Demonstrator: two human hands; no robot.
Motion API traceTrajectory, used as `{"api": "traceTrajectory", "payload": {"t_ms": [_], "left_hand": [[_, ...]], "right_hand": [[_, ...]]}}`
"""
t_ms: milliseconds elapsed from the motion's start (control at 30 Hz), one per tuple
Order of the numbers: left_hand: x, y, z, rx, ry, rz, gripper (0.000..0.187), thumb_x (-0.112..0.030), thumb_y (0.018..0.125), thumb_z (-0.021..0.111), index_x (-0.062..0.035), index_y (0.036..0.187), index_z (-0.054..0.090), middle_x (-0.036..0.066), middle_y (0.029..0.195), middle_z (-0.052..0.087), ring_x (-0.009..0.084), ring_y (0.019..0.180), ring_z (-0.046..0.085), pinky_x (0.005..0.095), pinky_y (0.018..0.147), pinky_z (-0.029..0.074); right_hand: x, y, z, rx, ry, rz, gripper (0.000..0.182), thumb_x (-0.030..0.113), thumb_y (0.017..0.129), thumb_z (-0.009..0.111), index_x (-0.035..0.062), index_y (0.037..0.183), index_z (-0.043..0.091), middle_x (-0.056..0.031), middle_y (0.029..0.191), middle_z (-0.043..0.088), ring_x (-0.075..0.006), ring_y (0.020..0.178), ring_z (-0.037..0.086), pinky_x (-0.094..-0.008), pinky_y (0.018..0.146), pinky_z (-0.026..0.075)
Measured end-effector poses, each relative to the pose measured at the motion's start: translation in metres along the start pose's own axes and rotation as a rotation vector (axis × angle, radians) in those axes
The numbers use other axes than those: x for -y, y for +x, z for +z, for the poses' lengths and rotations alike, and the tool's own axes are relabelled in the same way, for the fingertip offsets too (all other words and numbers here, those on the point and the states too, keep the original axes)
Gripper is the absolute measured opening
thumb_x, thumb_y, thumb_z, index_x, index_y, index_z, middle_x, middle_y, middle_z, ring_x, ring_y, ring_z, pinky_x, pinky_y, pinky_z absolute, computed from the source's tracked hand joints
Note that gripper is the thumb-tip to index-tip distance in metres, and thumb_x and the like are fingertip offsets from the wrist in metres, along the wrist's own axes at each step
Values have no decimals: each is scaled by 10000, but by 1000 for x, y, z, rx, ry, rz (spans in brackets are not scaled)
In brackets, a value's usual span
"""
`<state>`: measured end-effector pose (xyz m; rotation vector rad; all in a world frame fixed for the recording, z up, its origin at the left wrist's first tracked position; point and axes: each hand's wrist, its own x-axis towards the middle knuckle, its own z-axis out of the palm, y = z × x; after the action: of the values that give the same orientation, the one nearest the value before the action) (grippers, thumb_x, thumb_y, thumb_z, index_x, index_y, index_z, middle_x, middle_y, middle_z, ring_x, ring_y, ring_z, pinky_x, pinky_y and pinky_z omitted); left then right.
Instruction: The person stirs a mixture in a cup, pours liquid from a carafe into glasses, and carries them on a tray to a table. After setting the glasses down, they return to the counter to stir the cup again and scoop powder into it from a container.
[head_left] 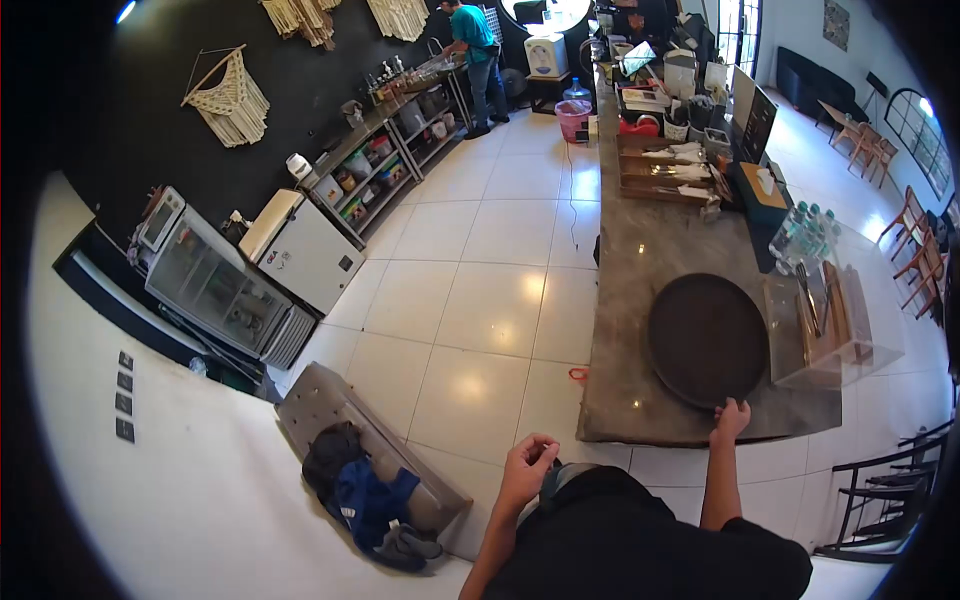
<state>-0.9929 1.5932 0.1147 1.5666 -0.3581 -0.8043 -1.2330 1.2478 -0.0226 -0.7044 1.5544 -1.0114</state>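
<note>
A round dark tray (708,340) lies flat on the grey counter (625,300), close to its near end. My right hand (731,420) is closed on the tray's near rim, with the fingertips at the edge. In front of my body, left of the counter, my left hand (530,468) is raised with its fingers curled together. Whatever it may hold is too small to make out. Right of the tray stands a clear acrylic box (870,350) with tongs (808,300) in it.
Water bottles (805,235) and a wooden cutlery box (640,180) stand farther along the counter. A tufted bench (430,485) holding clothes (370,500) is at lower left. A person (475,60) stands by the far shelves. Chairs (890,490) are at right.
</note>
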Motion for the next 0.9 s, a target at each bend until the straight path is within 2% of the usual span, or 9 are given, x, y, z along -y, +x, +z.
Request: {"api": "traceTrajectory", "payload": {"t_ms": [133, 267, 467, 600, 633, 667, 733, 867, 900], "left_hand": [[-9, 57, -35, 71, -70, -66, 106, -98, 979, 676, -26, 1056, 670, -32, 768, 615, 48, 694, 562, 216, 641, 462], [-22, 126, -70, 131, -74, -33, 154, -39, 956, 679, -18, 1108, 659, -10, 796, 632, 58, 711, 576, 225, 669, 491], [-64, 252, -114, 224, 62, -10, 192, -49, 941, 697, -28, 1127, 655, 5, 798, 643, 71, 718, 590, 247, 665, 499], [-117, 328, -141, 328, 424, 322, 255, -57, 935, 702, -25, 1182, 648, 55, 854, 686, 119, 766, 646, 264, 644, 504], [-137, 344, -145, 313, 518, 576, 396, -150, 921, 731, -49, 1291, 633, 141, 1137, 707, 261, 1039, 683, 383, 873, 537], [-149, 369, -149, 324, 520, 588, 396, -150, 921, 731, -49, 1291, 633, 141, 1137, 707, 261, 1039, 683, 383, 873, 537], [-168, 406, -154, 504, 813, 937, 546, -347, 947, 693, -85, 1413, 583, 184, 1476, 544, 366, 1383, 492, 493, 1143, 361], [-174, 498, -157, 667, 869, 978, 697, -529, 975, 581, -100, 1516, 489, 182, 1615, 383, 362, 1520, 303, 514, 1229, 191], [-182, 518, -158, 709, 916, 997, 733, -560, 980, 548, -91, 1535, 457, 181, 1625, 366, 352, 1532, 283, 518, 1235, 176]], "right_hand": [[4, -24, 30, -381, 182, -241, 408, 50, 916, 591, 51, 1319, 527, -77, 1098, 587, -145, 893, 621, -261, 639, 515], [18, -68, 92, -333, -4, -459, 317, 9, 951, 539, 65, 1262, 566, -66, 1158, 607, -131, 834, 607, -245, 667, 494], [10, -160, 298, 408, 3, -247, 125, 138, 1043, 533, 66, 1090, 624, -70, 974, 698, -127, 738, 623, -275, 651, 512], [-23, -208, 435, 1001, 144, 279, 442, 425, 1087, 443, 33, 1236, 583, -149, 1103, 704, -280, 970, 691, -428, 867, 548], [-27, -216, 463, 1128, 215, 479, 567, 494, 1089, 382, 23, 1371, 524, -203, 1285, 651, -351, 1178, 635, -490, 1018, 488], [-28, -218, 491, 1124, 226, 467, 567, 494, 1089, 382, 23, 1371, 524, -203, 1285, 651, -351, 1178, 635, -490, 1018, 488], [-10, -239, 533, 1591, 800, 677, 633, 512, 1092, 341, 21, 1479, 434, -251, 1484, 506, -400, 1383, 484, -521, 1160, 370], [13, -202, 606, 1419, 983, 637, 751, 579, 1054, 257, 105, 1632, 189, -273, 1666, 185, -439, 1536, 214, -581, 1247, 202], [-19, -191, 632, 1440, 1200, 493, 781, 634, 1047, 281, 167, 1650, 114, -253, 1659, 227, -438, 1509, 281, -589, 1191, 291]]}}
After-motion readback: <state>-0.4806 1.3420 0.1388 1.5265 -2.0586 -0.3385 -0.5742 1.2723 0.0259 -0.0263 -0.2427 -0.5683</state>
